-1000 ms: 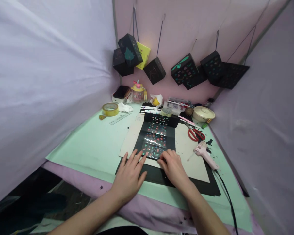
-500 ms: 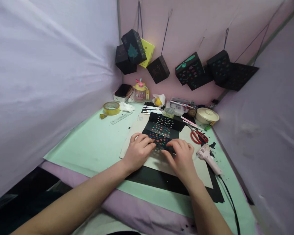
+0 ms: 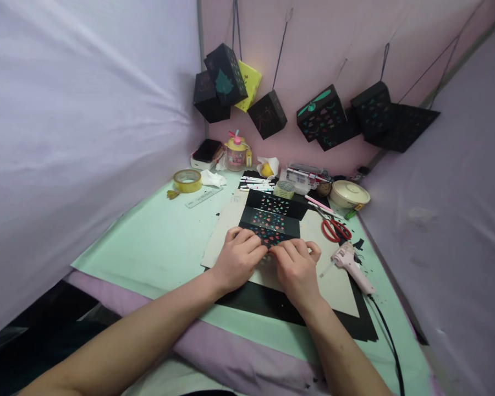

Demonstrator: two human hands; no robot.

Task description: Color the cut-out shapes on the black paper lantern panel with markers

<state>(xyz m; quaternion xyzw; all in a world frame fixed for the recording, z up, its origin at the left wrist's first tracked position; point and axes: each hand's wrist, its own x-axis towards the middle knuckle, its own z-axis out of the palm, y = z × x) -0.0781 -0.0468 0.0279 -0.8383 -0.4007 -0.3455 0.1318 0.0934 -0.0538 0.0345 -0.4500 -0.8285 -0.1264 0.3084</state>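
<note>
A folded sheet of black card (image 3: 268,219) with rows of small coloured cut-out shapes lies in front of me, its far panel standing up. My left hand (image 3: 241,256) is closed on the card's near edge, fingertips pinching it. Close beside it, my right hand (image 3: 296,269) pinches the same edge, the two hands' fingertips almost meeting. The hands hide most of the near panel. Beneath the card is a pale board (image 3: 334,264), which rests on larger black sheets (image 3: 268,305).
To the right lie red-handled scissors (image 3: 335,230) and a pink glue gun (image 3: 353,268) with a black cord. Behind are markers (image 3: 258,186) and a lidded bowl (image 3: 350,194). A tape roll (image 3: 187,181) and ruler (image 3: 204,198) lie left. Black paper boxes (image 3: 267,114) hang on the wall.
My right hand has moved left along the card's near edge and its fingers have closed on it, close to my left fingertips. The left hand has shifted slightly right.
</note>
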